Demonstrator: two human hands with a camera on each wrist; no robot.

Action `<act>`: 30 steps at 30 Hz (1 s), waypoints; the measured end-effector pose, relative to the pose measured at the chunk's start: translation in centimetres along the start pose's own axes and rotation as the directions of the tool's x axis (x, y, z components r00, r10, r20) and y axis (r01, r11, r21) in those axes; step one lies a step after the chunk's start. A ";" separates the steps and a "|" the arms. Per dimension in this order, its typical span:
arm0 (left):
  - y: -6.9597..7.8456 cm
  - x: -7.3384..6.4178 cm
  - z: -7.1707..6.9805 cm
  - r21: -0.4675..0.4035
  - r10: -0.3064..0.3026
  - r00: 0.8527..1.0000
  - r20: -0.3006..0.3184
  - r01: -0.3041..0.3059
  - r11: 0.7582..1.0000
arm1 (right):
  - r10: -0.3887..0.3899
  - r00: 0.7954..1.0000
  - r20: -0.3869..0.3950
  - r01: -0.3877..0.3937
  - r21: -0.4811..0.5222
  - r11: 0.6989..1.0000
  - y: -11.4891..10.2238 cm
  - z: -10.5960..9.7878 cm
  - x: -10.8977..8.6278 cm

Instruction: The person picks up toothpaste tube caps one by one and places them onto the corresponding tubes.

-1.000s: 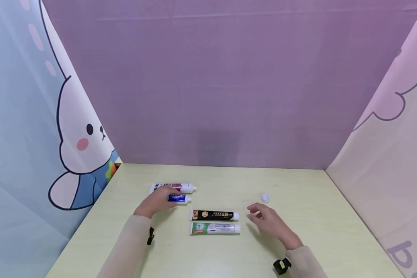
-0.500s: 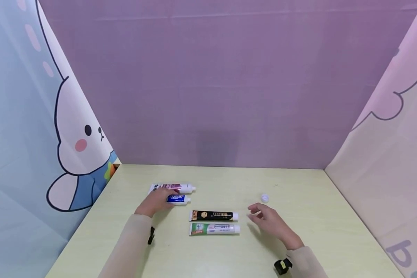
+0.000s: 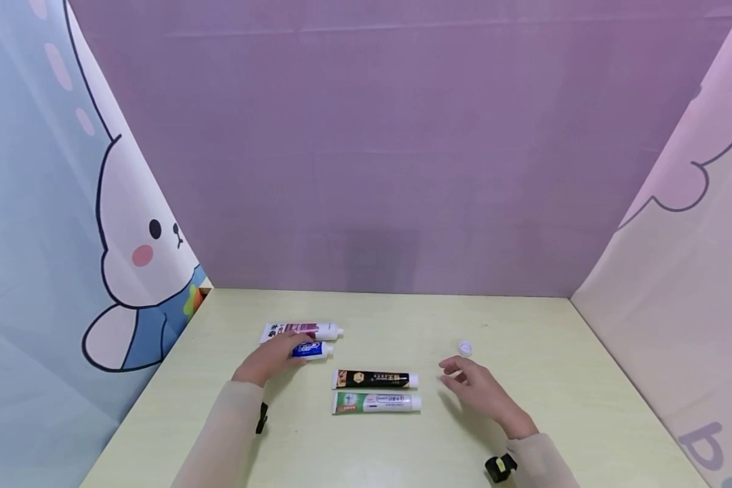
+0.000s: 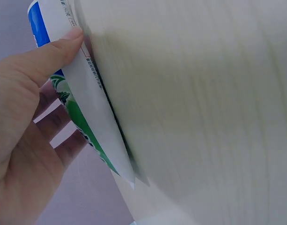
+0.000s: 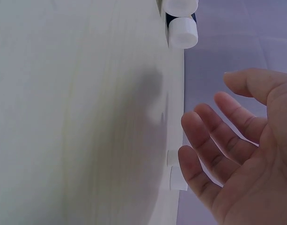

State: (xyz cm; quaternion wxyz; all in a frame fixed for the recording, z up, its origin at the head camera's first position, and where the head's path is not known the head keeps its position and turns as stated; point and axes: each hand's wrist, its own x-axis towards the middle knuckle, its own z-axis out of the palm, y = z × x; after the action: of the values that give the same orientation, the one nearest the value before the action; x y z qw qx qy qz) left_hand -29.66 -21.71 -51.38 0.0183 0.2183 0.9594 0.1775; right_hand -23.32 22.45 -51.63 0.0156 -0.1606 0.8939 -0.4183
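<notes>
My left hand holds a blue and white toothpaste tube on the left of the table, its narrow white nozzle pointing right. In the left wrist view, my thumb lies on one side of this tube and my fingers on the other; a green band shows along it. Just behind lies a white and maroon toothpaste tube, partly covered by the hand. My right hand hovers with loosely bent fingers and nothing in it, in front of a small white cap.
Between the hands, a black toothpaste tube and a green and white toothpaste tube lie side by side, white caps to the right. The pale wooden table meets a purple cloth backdrop, with printed curtains at both sides.
My right hand has drifted slightly right, away from the black tube. My left hand stays on the blue and white tube, almost still.
</notes>
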 end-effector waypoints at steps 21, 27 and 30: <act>2.2 0.8 -1.6 0.025 0.156 0.986 -0.058 -0.155 0.988 | 0.048 0.998 -0.042 -0.048 -0.007 0.999 -0.4 -1.1 -0.5; 3.9 1.7 -1.2 0.054 0.209 0.976 -0.062 -0.206 0.977 | 0.062 0.996 -0.058 -0.062 -0.012 0.998 0.0 -1.4 -0.6; 5.0 2.2 -1.1 0.053 0.228 0.972 -0.058 -0.225 0.973 | 0.066 0.996 -0.059 -0.067 -0.017 0.998 0.4 -1.5 -0.7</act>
State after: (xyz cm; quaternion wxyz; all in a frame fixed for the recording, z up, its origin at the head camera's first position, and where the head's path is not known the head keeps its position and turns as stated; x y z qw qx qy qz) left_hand -29.70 -16.99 -48.51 -0.0375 0.3209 0.9322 0.1631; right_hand -23.02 23.99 -51.01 0.0018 -0.1185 0.9028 -0.4134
